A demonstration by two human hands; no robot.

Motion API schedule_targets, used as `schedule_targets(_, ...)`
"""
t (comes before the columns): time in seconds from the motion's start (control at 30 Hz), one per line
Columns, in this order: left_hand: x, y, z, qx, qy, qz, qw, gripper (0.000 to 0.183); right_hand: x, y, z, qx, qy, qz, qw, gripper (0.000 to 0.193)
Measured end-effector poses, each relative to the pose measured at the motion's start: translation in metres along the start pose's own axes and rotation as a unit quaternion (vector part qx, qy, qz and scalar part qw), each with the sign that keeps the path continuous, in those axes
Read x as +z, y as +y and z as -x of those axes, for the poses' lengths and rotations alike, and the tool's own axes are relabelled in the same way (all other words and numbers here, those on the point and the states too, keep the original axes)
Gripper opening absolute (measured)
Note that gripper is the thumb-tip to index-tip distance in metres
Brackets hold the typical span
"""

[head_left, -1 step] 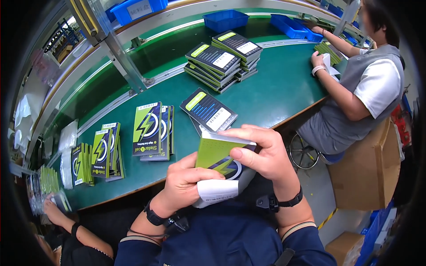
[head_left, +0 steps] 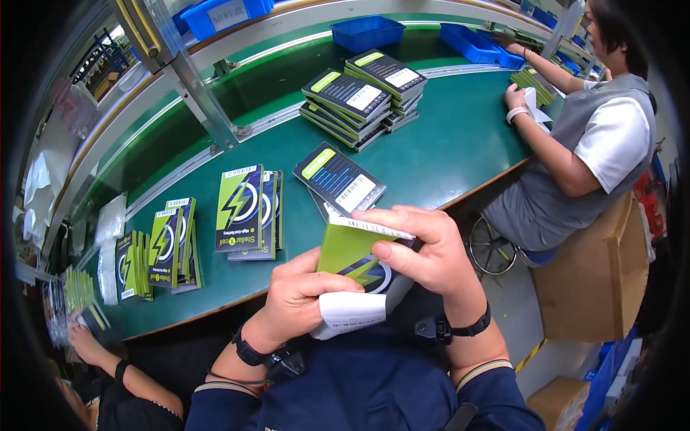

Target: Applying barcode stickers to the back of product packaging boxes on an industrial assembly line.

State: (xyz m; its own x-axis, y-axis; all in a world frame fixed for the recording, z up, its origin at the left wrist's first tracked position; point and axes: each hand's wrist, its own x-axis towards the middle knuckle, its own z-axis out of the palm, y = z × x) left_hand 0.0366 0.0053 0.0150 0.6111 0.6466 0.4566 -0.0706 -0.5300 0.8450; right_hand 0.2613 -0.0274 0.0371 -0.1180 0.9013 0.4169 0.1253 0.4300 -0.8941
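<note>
Close to my body, both hands hold a flat green and dark battery box in a tilted position. My left hand is closed round its lower left side. A folded white printed paper sticks out beside that hand's fingers, against the lower end of the box. My right hand pinches the upper right corner, thumb on the front and fingers behind. Just beyond, a dark battery box lies back side up on top of another on the table.
Stacks of dark boxes stand farther back on the green table. Leftward are groups of green-fronted boxes. Blue bins line the far side. Co-workers sit at right and lower left; a carton stands at right.
My hands and the box stay nearly still. At lower left, the co-worker's hand has shifted a dark box slightly upward.
</note>
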Motion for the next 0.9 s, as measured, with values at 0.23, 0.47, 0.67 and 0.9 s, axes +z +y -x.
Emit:
schedule_targets(0.23, -0.009, 0.006, 0.007, -0.089, -0.043, 0.088, 0.991, 0.012, 0.007, -0.004, -0.007, -0.094, -0.026, 0.147, 0.984, 0.042)
schedule_targets(0.47, -0.017, 0.004, 0.013, -0.151, -0.036, 0.128, 0.980, 0.011, 0.015, 0.007, -0.003, -0.088, -0.057, 0.116, 0.988, 0.031)
schedule_targets(0.67, -0.030, 0.008, 0.008, -0.112, 0.025, 0.067, 0.991, 0.012, 0.019, 0.016, 0.001, -0.079, -0.025, -0.003, 0.997, 0.016)
schedule_targets(0.9, -0.088, 0.002, -0.008, -0.218, 0.197, 0.038, 0.955, 0.007, 0.011, 0.032, 0.009, 0.059, 0.027, 0.012, 0.998, 0.025)
